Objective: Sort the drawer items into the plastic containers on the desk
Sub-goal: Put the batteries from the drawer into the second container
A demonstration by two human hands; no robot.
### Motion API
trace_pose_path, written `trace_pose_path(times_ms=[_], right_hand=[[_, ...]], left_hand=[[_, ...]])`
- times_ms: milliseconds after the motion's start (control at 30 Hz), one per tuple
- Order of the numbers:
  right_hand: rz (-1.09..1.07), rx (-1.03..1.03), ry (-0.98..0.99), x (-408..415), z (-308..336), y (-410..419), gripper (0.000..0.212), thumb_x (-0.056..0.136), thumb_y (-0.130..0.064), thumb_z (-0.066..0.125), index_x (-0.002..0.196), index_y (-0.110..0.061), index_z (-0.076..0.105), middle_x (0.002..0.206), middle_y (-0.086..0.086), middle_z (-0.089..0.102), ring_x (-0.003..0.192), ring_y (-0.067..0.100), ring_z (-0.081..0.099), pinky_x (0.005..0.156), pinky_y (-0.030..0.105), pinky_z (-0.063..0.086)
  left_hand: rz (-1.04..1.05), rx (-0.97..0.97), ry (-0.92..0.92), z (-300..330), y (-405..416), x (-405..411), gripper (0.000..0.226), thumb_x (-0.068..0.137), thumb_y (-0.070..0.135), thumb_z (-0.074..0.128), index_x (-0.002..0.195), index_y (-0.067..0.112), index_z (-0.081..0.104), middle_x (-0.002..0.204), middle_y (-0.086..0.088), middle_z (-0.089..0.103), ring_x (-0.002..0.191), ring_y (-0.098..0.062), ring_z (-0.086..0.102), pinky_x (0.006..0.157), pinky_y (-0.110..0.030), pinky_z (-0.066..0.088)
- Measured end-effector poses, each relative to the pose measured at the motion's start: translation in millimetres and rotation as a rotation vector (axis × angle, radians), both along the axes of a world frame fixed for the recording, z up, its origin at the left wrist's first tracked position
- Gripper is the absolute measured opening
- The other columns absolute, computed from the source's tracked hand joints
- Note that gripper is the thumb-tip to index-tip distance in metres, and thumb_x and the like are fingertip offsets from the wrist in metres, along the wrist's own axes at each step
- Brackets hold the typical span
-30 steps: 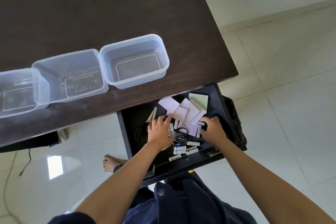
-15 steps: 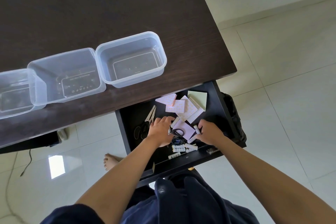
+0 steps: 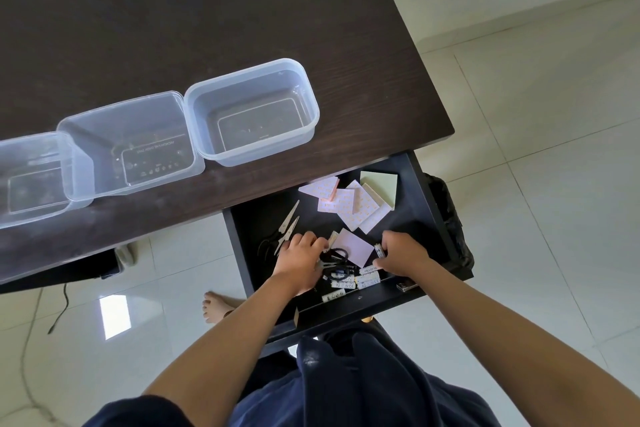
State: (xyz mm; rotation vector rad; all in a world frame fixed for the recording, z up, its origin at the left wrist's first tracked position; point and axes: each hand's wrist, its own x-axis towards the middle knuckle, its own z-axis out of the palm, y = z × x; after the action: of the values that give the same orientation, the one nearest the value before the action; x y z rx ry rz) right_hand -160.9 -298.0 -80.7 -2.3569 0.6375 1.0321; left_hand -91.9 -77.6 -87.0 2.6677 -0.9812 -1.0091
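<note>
Gathering batteries [image 3: 358, 279] in the drawer [image 3: 429, 204], the right hand [image 3: 403, 253] pinched one; the left hand [image 3: 299, 253] curled, grip unclear. Best collect one kind, then fill an empty container [image 3: 251, 114].

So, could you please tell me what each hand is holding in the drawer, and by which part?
The right hand pinches a small battery by one end. The left hand rests among the clutter; whether it grips anything cannot be told.
</note>
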Motion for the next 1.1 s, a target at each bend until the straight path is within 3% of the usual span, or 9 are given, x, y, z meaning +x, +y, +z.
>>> trace_pose_path(times_ms=[133,400,533,633,700,833,933,1033,1100], right_hand=[[0.006,-0.006,-0.01,-0.9,-0.7,-0.2,0.029,0.081,-0.026,0.067,0.076,-0.015,0.04,0.077,0.002,0.052,0.076,0.023,0.053,0.052,0.028,0.033],[0.017,-0.003,-0.042,-0.7,1.8,1.3,0.024,0.085,-0.024,0.064,0.082,-0.011,0.045,0.073,0.0,0.049,0.074,0.022,0.052,0.056,0.028,0.036],[0.029,0.01,-0.053,-3.0,1.8,0.5,0.024,0.085,-0.024,0.064,0.082,-0.011,0.044,0.067,-0.003,0.045,0.072,0.021,0.052,0.049,0.025,0.032],[0.035,0.0,-0.045,-3.5,0.8,-0.8,0.026,0.086,-0.026,0.061,0.074,-0.013,0.042,0.064,-0.002,0.045,0.07,0.022,0.052,0.048,0.026,0.031],[0.041,-0.047,-0.074,-4.6,0.6,0.4,0.028,0.088,-0.028,0.059,0.071,-0.013,0.042,0.069,0.001,0.05,0.073,0.023,0.054,0.053,0.028,0.036],[0.023,-0.103,-0.206,-0.9,1.2,8.2,0.025,0.083,-0.03,0.06,0.094,-0.009,0.052,0.096,0.007,0.054,0.089,0.026,0.054,0.07,0.036,0.046],[0.039,-0.105,-0.155,6.4,1.6,18.4,0.042,0.076,-0.039,0.066,0.105,-0.013,0.052,0.107,0.006,0.052,0.099,0.026,0.052,0.081,0.039,0.045],[0.033,-0.184,-0.129,9.2,-0.9,28.9,0.056,0.068,-0.044,0.072,0.108,-0.012,0.049,0.111,0.007,0.048,0.104,0.028,0.05,0.085,0.04,0.043],[0.019,-0.206,-0.138,8.0,-2.4,33.0,0.059,0.066,-0.044,0.074,0.107,-0.01,0.048,0.111,0.008,0.048,0.104,0.029,0.05,0.085,0.041,0.043]], left_hand=[[0.056,-0.128,0.019,0.1,11.8,2.2,0.022,0.089,0.025,0.054,0.11,0.019,0.057,0.124,0.0,0.044,0.117,-0.023,0.042,0.095,-0.037,0.043],[0.322,-0.189,-0.05,5.0,13.7,13.9,0.01,0.09,0.022,0.054,0.095,0.015,0.059,0.112,-0.002,0.053,0.107,-0.022,0.051,0.092,-0.039,0.045],[0.638,-0.212,-0.129,6.6,16.6,27.2,0.019,0.089,0.013,0.053,0.107,0.008,0.055,0.115,-0.013,0.052,0.108,-0.032,0.05,0.085,-0.044,0.048],[0.729,-0.182,-0.128,6.8,17.6,30.8,0.037,0.088,0.01,0.053,0.124,0.006,0.046,0.125,-0.018,0.043,0.115,-0.036,0.043,0.088,-0.046,0.046],[0.668,-0.166,-0.146,8.0,17.2,26.3,0.04,0.087,0.012,0.055,0.126,0.007,0.046,0.128,-0.017,0.04,0.117,-0.034,0.04,0.086,-0.044,0.048],[0.409,-0.185,-0.125,8.7,18.1,8.4,0.044,0.087,0.021,0.055,0.13,0.014,0.047,0.134,-0.005,0.042,0.123,-0.026,0.038,0.098,-0.042,0.043],[0.156,-0.124,0.002,6.9,14.8,-3.0,0.058,0.09,0.026,0.051,0.144,0.024,0.03,0.151,0.007,0.029,0.138,-0.019,0.027,0.113,-0.042,0.026],[0.0,-0.014,0.119,4.2,8.5,-7.4,0.073,0.09,0.027,0.052,0.15,0.029,0.009,0.158,0.013,0.01,0.144,-0.017,0.013,0.119,-0.045,0.016],[-0.033,0.025,0.135,2.9,5.9,-7.7,0.075,0.09,0.026,0.052,0.15,0.03,0.006,0.158,0.013,0.008,0.144,-0.018,0.01,0.12,-0.047,0.012]])
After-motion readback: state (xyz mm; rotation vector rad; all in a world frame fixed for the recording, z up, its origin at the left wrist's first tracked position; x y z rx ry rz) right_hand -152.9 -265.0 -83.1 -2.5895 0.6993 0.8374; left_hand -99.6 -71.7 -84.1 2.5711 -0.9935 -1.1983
